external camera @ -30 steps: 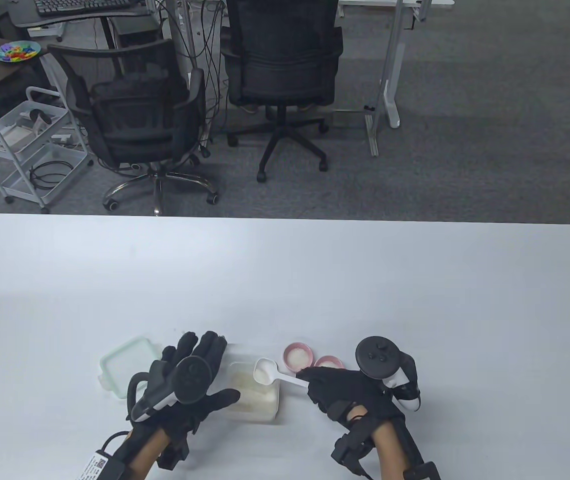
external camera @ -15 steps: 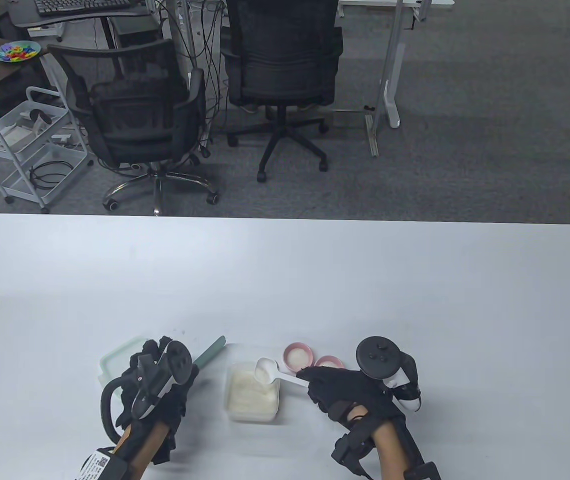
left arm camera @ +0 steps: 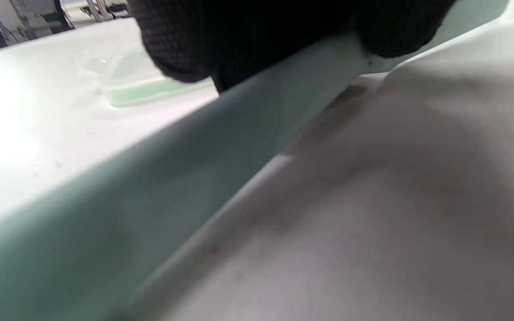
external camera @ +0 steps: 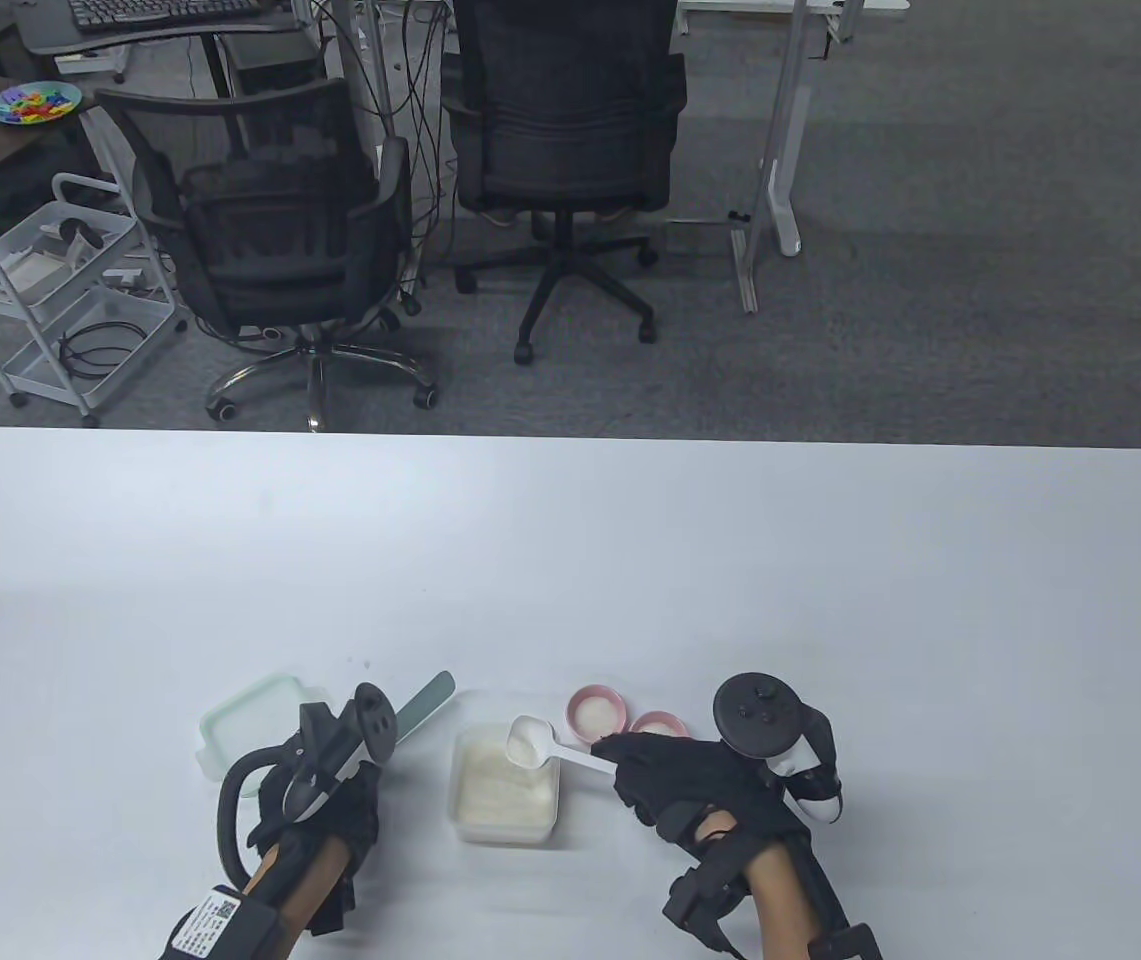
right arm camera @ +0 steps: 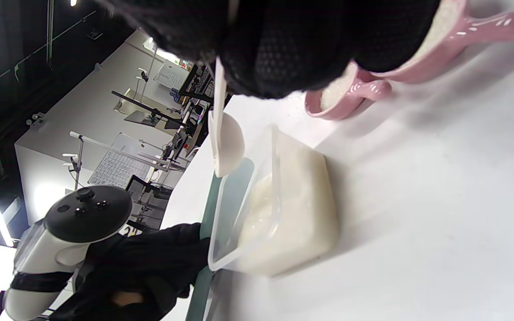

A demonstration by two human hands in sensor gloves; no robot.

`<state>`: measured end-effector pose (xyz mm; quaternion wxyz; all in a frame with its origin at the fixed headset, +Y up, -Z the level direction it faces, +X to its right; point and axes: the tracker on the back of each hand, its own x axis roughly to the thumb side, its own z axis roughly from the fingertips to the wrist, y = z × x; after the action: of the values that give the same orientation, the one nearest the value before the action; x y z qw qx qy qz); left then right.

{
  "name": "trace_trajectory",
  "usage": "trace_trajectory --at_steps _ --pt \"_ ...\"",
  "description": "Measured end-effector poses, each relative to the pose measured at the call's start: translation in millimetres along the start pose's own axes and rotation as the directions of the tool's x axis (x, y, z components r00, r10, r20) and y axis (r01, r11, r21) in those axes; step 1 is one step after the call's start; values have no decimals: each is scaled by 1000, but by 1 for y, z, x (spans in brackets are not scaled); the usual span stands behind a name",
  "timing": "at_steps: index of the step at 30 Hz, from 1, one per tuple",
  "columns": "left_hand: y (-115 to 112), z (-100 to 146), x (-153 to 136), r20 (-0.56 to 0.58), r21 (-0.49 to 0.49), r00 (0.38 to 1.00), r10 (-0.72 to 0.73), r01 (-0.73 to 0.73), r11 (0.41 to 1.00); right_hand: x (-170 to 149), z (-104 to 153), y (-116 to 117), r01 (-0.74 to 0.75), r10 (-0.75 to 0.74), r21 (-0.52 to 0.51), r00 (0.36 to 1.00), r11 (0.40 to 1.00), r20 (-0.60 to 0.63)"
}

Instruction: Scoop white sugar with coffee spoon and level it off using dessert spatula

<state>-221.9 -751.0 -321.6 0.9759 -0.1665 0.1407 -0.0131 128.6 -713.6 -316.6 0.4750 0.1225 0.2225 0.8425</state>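
A clear tub of white sugar (external camera: 505, 795) stands near the table's front edge; it also shows in the right wrist view (right arm camera: 283, 209). My right hand (external camera: 675, 775) grips the handle of a white coffee spoon (external camera: 530, 742), heaped with sugar, above the tub's far right corner; the spoon's bowl shows in the right wrist view (right arm camera: 226, 143). My left hand (external camera: 330, 800) grips a pale green dessert spatula (external camera: 427, 702) to the left of the tub, blade pointing up-right. In the left wrist view the spatula (left arm camera: 194, 160) runs across the frame under my fingers (left arm camera: 248, 40).
A green-rimmed lid (external camera: 250, 725) lies left of my left hand. Two small pink dishes (external camera: 598, 712) with white contents stand right of the tub, just beyond my right hand. The table's far half is bare white surface (external camera: 570, 560).
My left hand drew back from over the tub to its left, turned on edge, and now holds the green spatula raised. The right hand and spoon barely moved.
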Motion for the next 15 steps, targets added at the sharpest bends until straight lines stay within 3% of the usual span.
trace_trajectory --at_steps 6,15 --pt "24 0 -36 15 20 934 358 -358 933 -2 1 -3 34 -34 -3 999 999 5" --pt "22 -5 -42 34 -86 899 436 -432 898 -2 1 -3 29 -29 -4 1000 1000 -3"
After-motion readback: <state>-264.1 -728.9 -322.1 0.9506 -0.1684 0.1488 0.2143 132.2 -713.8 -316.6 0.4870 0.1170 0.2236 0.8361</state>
